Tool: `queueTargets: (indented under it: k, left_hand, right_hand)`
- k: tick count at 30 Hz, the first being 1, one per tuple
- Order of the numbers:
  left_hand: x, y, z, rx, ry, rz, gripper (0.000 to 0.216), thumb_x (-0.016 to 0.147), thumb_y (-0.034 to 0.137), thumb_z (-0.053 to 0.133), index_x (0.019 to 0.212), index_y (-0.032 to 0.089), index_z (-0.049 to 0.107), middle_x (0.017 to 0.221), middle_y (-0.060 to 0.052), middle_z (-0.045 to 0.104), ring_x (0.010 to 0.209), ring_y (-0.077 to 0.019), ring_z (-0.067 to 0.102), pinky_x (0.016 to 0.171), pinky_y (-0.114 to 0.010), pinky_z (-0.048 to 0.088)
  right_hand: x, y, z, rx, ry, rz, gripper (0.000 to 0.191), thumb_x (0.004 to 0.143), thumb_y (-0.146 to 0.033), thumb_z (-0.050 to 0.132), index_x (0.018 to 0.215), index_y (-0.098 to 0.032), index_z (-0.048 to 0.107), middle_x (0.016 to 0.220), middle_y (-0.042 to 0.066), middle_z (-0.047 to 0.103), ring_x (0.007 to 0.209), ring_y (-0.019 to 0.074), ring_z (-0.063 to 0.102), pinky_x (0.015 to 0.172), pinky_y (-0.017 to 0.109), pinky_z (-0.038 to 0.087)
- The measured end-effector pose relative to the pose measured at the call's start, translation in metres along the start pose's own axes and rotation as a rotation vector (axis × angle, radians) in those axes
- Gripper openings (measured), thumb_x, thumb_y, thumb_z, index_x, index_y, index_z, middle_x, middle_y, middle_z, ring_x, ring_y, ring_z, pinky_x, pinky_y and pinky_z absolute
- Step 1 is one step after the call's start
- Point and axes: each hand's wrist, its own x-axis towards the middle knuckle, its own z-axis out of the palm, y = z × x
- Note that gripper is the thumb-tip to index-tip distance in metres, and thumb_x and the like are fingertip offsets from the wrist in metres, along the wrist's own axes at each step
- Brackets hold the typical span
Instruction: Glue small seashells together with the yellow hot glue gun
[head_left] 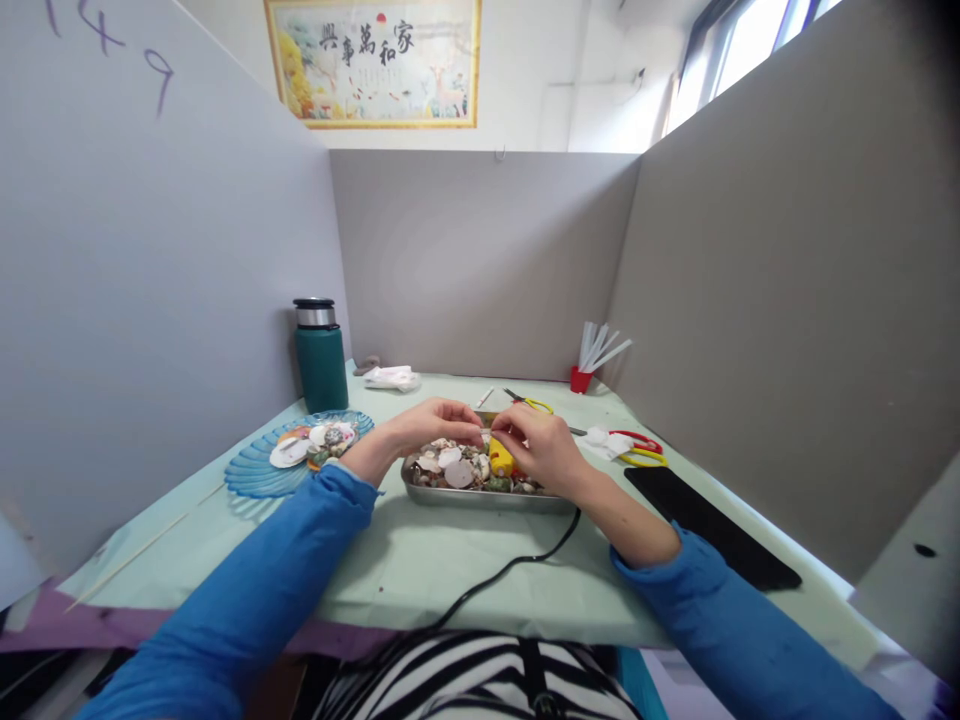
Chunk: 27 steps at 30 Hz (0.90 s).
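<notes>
My left hand (pixel 439 424) and my right hand (pixel 541 442) meet above a metal tray (pixel 480 497) of shells. The fingers of both are pinched together, almost touching. Something small and pale seems to be between the fingertips, too small to name. Under my right hand a yellow tool (pixel 501 458), which looks like a glue gun, lies over the shells, partly hidden by the fingers. A black cord (pixel 517 565) runs from the tray's right side toward my lap. Pale flat shells (pixel 459 473) lie in the near part of the tray.
On the left are a blue glass plate (pixel 259 465) with shells and a green bottle (pixel 322 365). To the right lie red-and-yellow-handled scissors (pixel 646 458) and a black phone-like slab (pixel 709 525). Behind stands a red cup (pixel 580 380) with glue sticks. Grey partitions (pixel 484 260) enclose the table.
</notes>
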Motion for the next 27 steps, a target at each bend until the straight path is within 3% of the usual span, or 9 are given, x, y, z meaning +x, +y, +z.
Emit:
queueTargets:
  k: [9, 27]
  left_hand:
    - [0.0024, -0.002, 0.0038, 0.019, 0.071, 0.046, 0.025, 0.066, 0.029, 0.074, 0.085, 0.015, 0.068, 0.083, -0.005, 0.071, 0.076, -0.0129, 0.063, 0.075, -0.025, 0.047]
    - [0.0047, -0.0034, 0.0012, 0.234, 0.155, 0.111, 0.032, 0.067, 0.039, 0.071, 0.087, 0.015, 0.071, 0.083, -0.005, 0.071, 0.077, -0.0162, 0.062, 0.072, -0.026, 0.047]
  right_hand:
    - [0.0003, 0.0026, 0.0026, -0.025, 0.007, 0.037, 0.007, 0.087, -0.02, 0.051, 0.084, -0.018, 0.057, 0.08, 0.003, 0.063, 0.067, 0.0129, 0.053, 0.062, 0.024, 0.036]
    - [-0.002, 0.0074, 0.0078, -0.017, -0.022, 0.07, 0.012, 0.089, -0.024, 0.051, 0.088, -0.019, 0.061, 0.083, 0.004, 0.063, 0.07, 0.0142, 0.055, 0.066, 0.025, 0.038]
